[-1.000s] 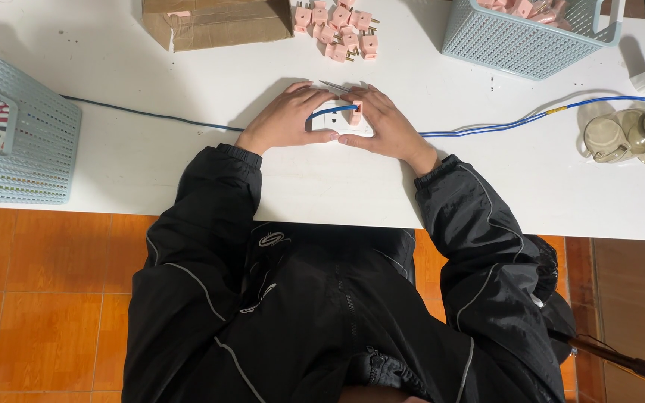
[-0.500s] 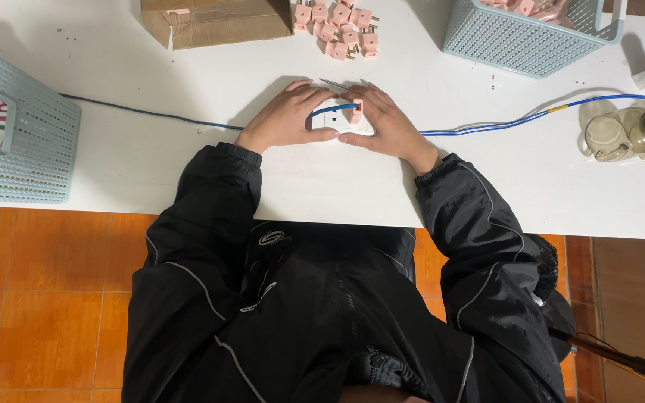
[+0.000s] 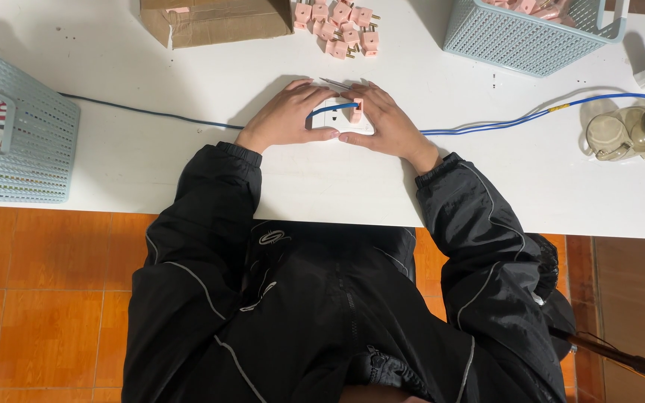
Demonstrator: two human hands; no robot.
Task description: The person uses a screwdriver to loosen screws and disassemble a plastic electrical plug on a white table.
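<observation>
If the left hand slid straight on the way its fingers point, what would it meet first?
The left hand points toward the right hand, so it would press first against the white socket block it already touches, then the small pink plug and the right hand. Depth is hard to judge.

Plastic, cardboard, glass and cloth on a matt white tabletop (image 3: 151, 164)

Small white plastic socket block (image 3: 335, 119) looks smooth and slightly glossy; pale pink plastic plug pieces (image 3: 337, 26) carry brass-coloured metal pins; pale blue perforated plastic baskets (image 3: 531, 37) are matt; brown cardboard box (image 3: 218, 19) is rough, taped; clear glass jug (image 3: 632, 134) shines; black jacket sleeves (image 3: 203, 209) are smooth synthetic cloth.
</observation>
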